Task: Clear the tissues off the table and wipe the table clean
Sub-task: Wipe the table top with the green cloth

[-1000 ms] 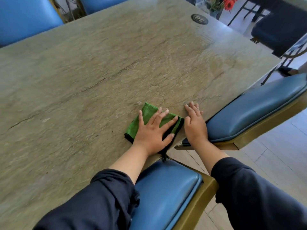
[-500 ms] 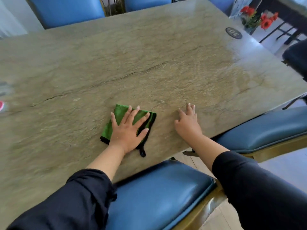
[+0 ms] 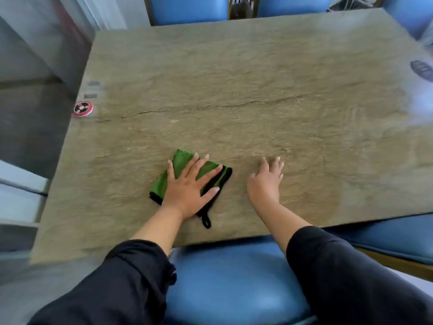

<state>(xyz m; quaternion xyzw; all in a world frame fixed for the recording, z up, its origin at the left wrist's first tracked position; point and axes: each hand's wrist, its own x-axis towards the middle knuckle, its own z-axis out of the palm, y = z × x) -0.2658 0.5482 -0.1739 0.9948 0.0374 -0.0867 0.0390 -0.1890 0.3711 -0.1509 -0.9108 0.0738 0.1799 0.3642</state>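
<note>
Now, at the left edge of the tabletop sits a red disc; the left hand, fingers spread flat, has slid the green cloth leftward; the right hand rests open beside it; no tissues show, so wiping continues.

Dark navy sleeves, pushed up, bare forearms

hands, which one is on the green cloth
The left hand presses flat on the green cloth; the right hand rests on the bare table beside it.
</note>
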